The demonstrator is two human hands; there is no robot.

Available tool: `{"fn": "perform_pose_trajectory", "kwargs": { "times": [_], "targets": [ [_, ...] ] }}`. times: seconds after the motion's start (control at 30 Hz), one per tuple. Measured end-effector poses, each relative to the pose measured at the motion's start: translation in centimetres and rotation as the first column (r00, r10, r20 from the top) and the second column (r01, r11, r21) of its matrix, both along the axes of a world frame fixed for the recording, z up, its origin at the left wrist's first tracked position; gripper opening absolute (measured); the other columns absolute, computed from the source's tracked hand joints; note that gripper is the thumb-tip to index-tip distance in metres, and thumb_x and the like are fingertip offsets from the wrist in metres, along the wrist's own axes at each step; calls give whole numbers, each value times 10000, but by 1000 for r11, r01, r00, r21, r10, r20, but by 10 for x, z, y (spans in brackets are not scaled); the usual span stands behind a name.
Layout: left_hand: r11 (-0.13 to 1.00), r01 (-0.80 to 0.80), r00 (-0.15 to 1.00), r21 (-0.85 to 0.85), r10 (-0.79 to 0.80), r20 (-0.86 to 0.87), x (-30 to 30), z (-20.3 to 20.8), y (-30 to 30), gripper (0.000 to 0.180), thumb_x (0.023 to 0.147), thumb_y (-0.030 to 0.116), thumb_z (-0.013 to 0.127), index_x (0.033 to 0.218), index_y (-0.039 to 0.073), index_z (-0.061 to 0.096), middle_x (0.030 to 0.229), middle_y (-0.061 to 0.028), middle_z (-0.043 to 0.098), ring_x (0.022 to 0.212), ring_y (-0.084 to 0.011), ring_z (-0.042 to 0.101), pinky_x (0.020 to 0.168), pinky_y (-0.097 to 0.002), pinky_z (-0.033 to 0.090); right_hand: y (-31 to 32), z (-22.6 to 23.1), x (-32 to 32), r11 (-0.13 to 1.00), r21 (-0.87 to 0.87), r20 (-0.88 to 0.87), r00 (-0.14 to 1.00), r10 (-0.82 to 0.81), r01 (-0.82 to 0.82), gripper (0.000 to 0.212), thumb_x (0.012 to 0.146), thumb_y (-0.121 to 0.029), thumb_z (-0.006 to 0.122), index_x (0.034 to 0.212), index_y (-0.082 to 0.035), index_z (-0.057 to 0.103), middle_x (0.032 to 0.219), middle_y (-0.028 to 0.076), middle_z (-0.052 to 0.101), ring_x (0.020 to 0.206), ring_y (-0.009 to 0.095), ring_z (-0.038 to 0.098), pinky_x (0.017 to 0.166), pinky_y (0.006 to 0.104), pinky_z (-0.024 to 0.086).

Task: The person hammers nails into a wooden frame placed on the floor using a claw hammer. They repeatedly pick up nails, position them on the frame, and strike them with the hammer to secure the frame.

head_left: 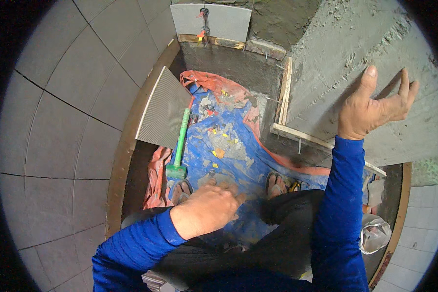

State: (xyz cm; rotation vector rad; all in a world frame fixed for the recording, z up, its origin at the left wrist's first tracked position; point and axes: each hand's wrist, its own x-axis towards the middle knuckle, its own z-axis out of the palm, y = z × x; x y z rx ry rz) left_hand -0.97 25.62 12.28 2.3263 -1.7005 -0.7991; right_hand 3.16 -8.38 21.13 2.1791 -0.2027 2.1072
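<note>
My right hand (374, 104) is raised in front of the wet grey mortar wall (336, 63) at the right. Its thumb and fingers are apart and hold nothing; whether it touches the mortar is unclear. Low over my lap, my left hand (207, 209) shows its back, and its bent fingers are smeared by motion. Beyond it lies a mallet with a green head (176, 171) and a light green handle, resting against a tile (165, 109) whose ribbed back faces up. That tile leans at the left wall.
A dirty blue and orange tarp (219, 131) with mortar crumbs and small yellow bits covers the floor between my feet. Wooden strips (286, 90) held by nails edge the mortar wall. Grey tiles (58, 121) line the left wall. A clear plastic cup-like thing (374, 235) is by my right arm.
</note>
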Motion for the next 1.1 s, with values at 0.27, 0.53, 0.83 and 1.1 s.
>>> {"fn": "perform_pose_trajectory", "kwargs": {
  "times": [0.27,0.53,0.83,1.1],
  "targets": [
    [1000,-10,1000,18,10,-8,0,-1,-1,551,934,295,736,1420,68,608,1400,-187,639,1236,-395,654,1031,-495,534,1,-1,0,1000,13,0,1000,-1,1,708,949,-371,763,1475,20,496,1576,291,375,1490,415,290,1230,549,189],
    [1000,-13,1000,-1,13,-9,1,1,-3,577,916,298,760,1417,59,606,1359,-189,657,1229,-396,654,1016,-489,535,2,-1,-1,1000,21,4,1000,11,-11,713,949,-382,761,1483,11,501,1577,287,383,1485,408,302,1230,540,197],
    [1000,-9,1000,-7,9,-4,0,2,-1,573,921,309,761,1418,67,606,1364,-172,663,1245,-378,649,1025,-494,527,3,-2,-2,999,48,11,1000,14,-14,711,923,-375,773,1486,-24,518,1608,278,353,1480,426,301,1226,559,231],
    [999,-11,1000,40,12,-12,-1,4,-3,584,953,317,728,1457,64,576,1430,-197,632,1345,-462,582,1097,-520,497,2,-2,-1,1000,26,9,1000,-3,3,708,921,-367,775,1484,-24,516,1609,275,351,1483,429,296,1226,574,218]
  ]
}}
